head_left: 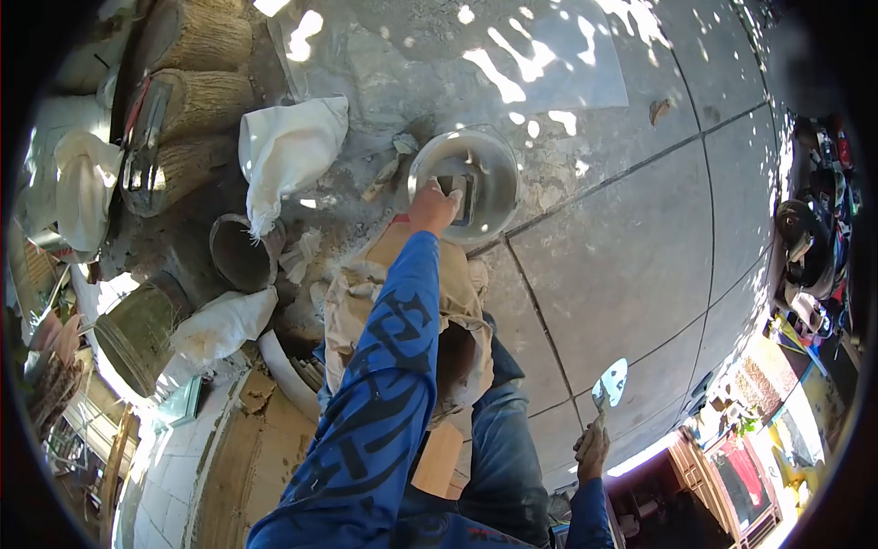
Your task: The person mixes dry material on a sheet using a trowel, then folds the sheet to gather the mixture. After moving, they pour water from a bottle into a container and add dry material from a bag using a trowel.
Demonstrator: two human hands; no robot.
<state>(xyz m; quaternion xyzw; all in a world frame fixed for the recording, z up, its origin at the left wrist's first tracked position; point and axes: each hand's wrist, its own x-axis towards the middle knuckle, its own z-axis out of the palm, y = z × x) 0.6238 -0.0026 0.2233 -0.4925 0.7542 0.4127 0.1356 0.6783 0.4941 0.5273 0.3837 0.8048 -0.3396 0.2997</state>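
My left hand (433, 209) reaches over the near rim of a round metal basin (505, 209). Its fingers are closed on the edge of a dark, rectangular, box-like container (467, 203) inside the basin. Held out low on the right, my right hand (593, 446) is wrapped round the handle of a small trowel (613, 381), its pale blade pointing up and away. Between my legs stands a brown paper sack (352, 297) with its mouth open, just below the basin. My left forearm crosses over the sack and hides part of it.
White woven sacks (291, 151) lie to the left, near a tipped bucket (245, 252) and a larger dirty tub (142, 334). Ridged, trunk-like blocks (206, 96) line the upper left. Grey paving with dark joints (622, 265) stretches right, towards piled goods (809, 238).
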